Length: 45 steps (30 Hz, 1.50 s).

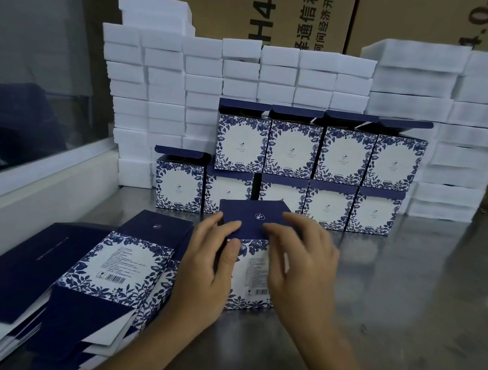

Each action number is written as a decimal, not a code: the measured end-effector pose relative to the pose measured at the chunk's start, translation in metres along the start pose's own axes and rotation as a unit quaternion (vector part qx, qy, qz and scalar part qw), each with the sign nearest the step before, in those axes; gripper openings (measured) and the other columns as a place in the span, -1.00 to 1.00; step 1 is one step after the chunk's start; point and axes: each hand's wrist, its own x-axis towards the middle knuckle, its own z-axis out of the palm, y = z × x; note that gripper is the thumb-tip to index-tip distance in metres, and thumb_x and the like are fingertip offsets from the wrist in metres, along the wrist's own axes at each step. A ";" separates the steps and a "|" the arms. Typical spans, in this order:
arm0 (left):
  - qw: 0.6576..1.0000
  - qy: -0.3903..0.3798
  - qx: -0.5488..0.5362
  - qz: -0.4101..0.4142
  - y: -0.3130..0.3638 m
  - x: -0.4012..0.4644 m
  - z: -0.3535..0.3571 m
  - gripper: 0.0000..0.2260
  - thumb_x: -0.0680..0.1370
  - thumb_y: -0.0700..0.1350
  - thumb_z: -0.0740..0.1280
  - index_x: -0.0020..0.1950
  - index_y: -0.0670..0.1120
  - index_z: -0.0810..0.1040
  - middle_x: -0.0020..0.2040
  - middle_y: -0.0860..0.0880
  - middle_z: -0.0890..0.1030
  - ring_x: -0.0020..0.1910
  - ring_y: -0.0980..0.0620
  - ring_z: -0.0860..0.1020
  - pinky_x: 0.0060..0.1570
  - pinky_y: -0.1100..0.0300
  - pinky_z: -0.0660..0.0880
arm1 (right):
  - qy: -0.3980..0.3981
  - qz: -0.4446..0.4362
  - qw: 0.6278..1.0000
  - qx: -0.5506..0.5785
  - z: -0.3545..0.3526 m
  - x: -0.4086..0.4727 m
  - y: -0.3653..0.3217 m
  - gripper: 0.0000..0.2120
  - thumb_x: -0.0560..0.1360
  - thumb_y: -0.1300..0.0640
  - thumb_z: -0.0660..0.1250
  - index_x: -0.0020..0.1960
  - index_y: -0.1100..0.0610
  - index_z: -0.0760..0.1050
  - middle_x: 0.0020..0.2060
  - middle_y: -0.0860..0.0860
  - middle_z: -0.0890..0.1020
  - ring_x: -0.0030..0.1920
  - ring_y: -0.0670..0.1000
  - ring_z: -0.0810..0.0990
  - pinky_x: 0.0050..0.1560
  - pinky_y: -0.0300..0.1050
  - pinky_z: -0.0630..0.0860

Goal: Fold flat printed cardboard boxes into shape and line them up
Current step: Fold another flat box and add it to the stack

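- nearest the camera on the left, a stack of flat boxes point(108, 263) lies fanned on the steel table point(407, 299), long axis running from near-left toward far-right, blue flaps at both ends
- just right of that stack, the box being folded point(252, 266) stands upright between both hands, barcode side facing near, its dark blue top flap point(251, 216) tilted back over the opening
- left hand point(211, 261) holds the box's left side, thumb curled onto the near edge of the flap, so it's gripping the box
- right hand point(301, 260) hovers over the right side with fingers spread and loosely bent on the flap edge; looks more like pressing than a real grip
- my guess: the flap needs tucking down toward the far side, and both hands are already on it
- further back, finished boxes point(316, 169) stand in two rows, five below, four on top, lids up
- the lineup's open spot seems to be top-left, far-left of the hands
- behind everything, white foam blocks point(162, 87) and brown cartons point(291, 7)
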 end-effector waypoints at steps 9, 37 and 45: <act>1.000 0.000 0.014 0.017 0.002 -0.003 0.004 -0.61 0.65 0.03 0.07 0.41 -0.04 0.47 0.43 -0.04 0.41 0.40 0.15 0.36 0.22 0.55 0.24 | -0.056 0.007 0.998 -0.029 0.009 -0.010 -0.024 -0.74 0.57 -0.03 0.19 0.10 -0.07 0.63 0.13 -0.08 0.61 0.17 0.07 0.56 0.16 0.37 0.41; 0.999 -0.005 0.037 0.023 -0.001 -0.003 0.004 -0.59 0.64 0.12 0.04 0.39 0.02 0.45 0.45 0.07 0.38 0.39 0.32 0.29 0.20 0.54 0.26 | 0.009 0.155 0.975 0.160 0.018 -0.015 0.031 -0.83 0.61 -0.14 0.02 0.13 -0.24 0.34 0.01 -0.14 0.49 -0.02 -0.27 0.50 -0.17 -0.16 0.43; 0.999 0.023 -0.018 0.023 -0.002 -0.006 0.004 -0.72 0.65 -0.07 0.13 0.32 0.00 0.49 0.04 0.19 0.59 -0.05 0.28 0.54 -0.05 0.53 0.34 | 0.015 0.293 0.895 0.335 0.012 -0.004 0.041 -0.75 0.69 0.12 0.10 0.12 -0.19 0.46 0.02 -0.13 0.62 0.05 -0.04 0.61 0.05 -0.03 0.54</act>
